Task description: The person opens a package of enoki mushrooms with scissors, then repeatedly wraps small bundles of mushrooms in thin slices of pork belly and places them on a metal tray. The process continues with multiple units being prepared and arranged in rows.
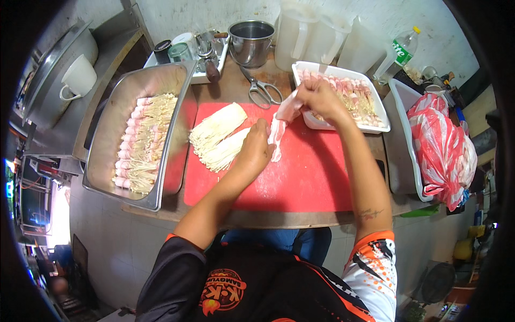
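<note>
A thin strip of raw bacon hangs at a slant above the red cutting board, its lower end at the board's surface. My right hand pinches its upper end, close to the white tray's near left corner. My left hand is curled against the strip's lower part, fingers closed along its left side; the fingertips are partly hidden. Just left of that hand lie two bundles of enoki mushrooms, the nearer one partly covered by it.
Bacon-wrapped enoki rolls line a deep steel pan at left; more fill a white tray. Scissors lie behind the board. A steel pot and plastic pitchers stand behind. A bin holds a striped plastic bag.
</note>
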The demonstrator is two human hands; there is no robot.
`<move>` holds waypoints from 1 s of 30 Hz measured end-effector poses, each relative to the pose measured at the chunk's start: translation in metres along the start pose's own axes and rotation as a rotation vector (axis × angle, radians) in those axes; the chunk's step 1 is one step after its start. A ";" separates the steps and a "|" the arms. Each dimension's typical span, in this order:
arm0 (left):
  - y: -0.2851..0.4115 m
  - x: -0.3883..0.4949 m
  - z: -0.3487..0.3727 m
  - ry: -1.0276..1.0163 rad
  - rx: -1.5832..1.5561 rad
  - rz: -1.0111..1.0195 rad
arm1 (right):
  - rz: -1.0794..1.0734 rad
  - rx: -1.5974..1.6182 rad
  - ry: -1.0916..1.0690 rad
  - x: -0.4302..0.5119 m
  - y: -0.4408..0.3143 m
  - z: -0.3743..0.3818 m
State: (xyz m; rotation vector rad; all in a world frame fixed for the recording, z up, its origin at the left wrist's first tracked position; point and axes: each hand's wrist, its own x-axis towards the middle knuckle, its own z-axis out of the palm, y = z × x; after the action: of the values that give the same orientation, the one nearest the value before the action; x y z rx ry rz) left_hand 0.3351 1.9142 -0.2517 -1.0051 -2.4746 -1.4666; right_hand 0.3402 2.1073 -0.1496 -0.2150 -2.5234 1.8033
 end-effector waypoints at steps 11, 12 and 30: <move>0.025 0.013 -0.012 -0.023 0.001 -0.008 | -0.222 0.070 0.043 -0.011 -0.122 -0.076; 0.032 0.022 -0.012 0.021 -0.138 -0.050 | -0.224 0.061 0.047 -0.017 -0.127 -0.078; 0.037 0.070 0.040 -0.855 -0.068 0.131 | 0.347 0.960 0.456 -0.220 0.085 0.046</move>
State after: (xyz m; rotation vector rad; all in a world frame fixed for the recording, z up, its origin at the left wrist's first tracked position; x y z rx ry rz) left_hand 0.3114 1.9931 -0.2179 -2.1179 -2.7613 -1.2432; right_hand 0.5605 2.0619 -0.2331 -0.9036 -1.1910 2.4733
